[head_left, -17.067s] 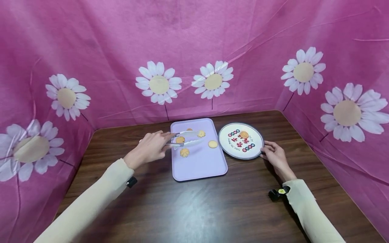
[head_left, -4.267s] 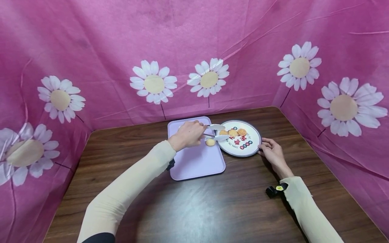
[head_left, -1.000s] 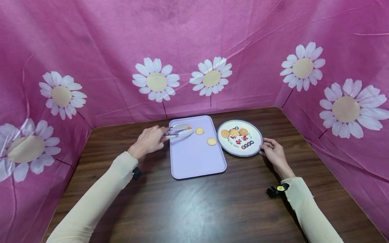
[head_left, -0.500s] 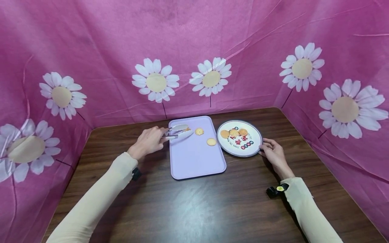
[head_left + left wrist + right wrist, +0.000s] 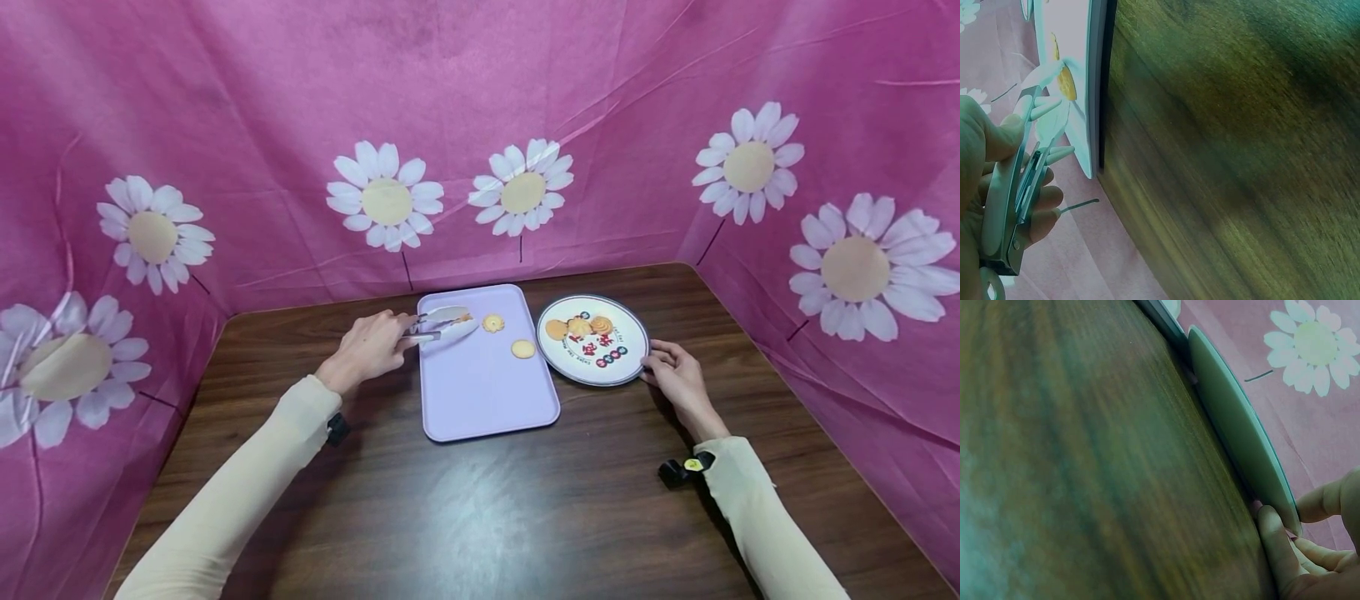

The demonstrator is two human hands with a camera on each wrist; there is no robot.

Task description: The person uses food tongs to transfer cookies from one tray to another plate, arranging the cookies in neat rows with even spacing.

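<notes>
My left hand (image 5: pixel 367 346) grips a pair of metal tongs (image 5: pixel 1004 200) with pale, wide tips. Those tips reach over the far left of a lilac tray (image 5: pixel 487 404), one on either side of a small golden cookie (image 5: pixel 465 317), which they partly cover. To its right on the tray lie a flower-shaped cookie (image 5: pixel 492 322) and a smooth round cookie (image 5: pixel 523 349). Three cookies (image 5: pixel 579 327) sit in a row on a white plate (image 5: pixel 553 353) with a dark rim and red lettering. My right hand (image 5: pixel 678 383) pinches the plate's right rim between thumb and fingers.
Tray and plate stand side by side on a dark wooden table (image 5: pixel 480 517), near its back edge. A pink cloth (image 5: pixel 465 75) printed with daisies hangs behind and at both sides. A black wrist camera (image 5: pixel 675 473) sits under the right sleeve.
Since the oldest frame, two more cookies have come onto the plate from the tray. My left hand has drawn back from the plate to the tray's far left; the right stays at the rim.
</notes>
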